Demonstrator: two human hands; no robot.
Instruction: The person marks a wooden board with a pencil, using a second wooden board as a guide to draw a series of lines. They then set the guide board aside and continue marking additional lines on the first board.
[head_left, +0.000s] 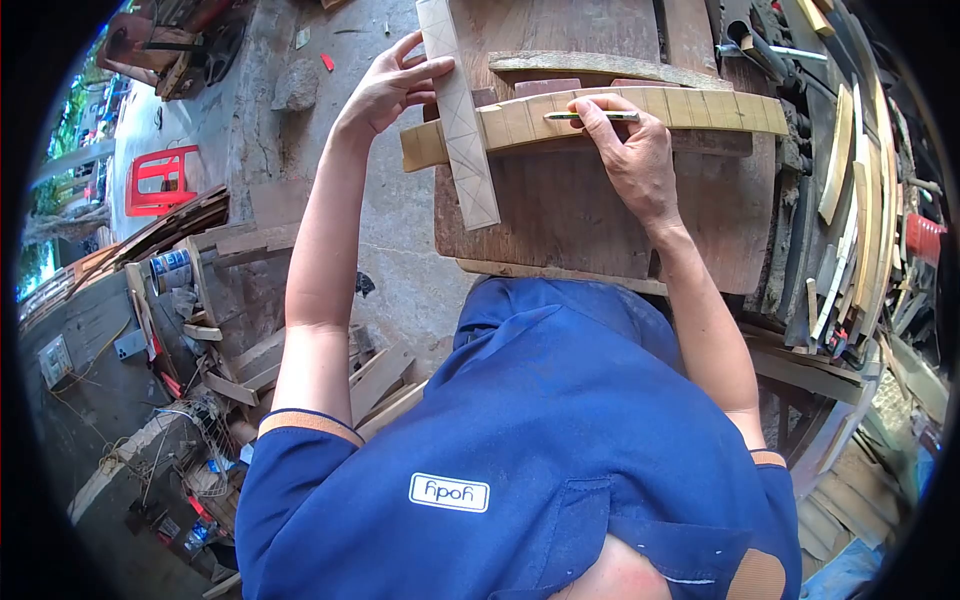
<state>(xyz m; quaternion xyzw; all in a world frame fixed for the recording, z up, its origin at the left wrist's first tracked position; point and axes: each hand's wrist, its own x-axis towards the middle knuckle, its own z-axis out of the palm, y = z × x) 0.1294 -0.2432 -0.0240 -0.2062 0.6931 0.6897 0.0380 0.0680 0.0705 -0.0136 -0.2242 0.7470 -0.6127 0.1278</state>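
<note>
My left hand (393,86) is closed on the edge of a flat wooden strip (464,135) covered in zigzag pencil lines. That strip lies crosswise over the left part of a curved wooden piece (715,108), which has several short lines drawn across it. In my right hand (640,165) a pencil (563,116) is pinched between thumb and fingers, pointing left above the middle of the curved piece. Under both lies a brown wooden bench (600,215), with small blocks beneath the curved piece.
Another narrow curved wood piece (610,68) rests behind. Long wood strips (860,200) stand stacked at the right. Wood scraps (380,385) lie on the floor below left, and a red plastic stool (160,203) stands farther left.
</note>
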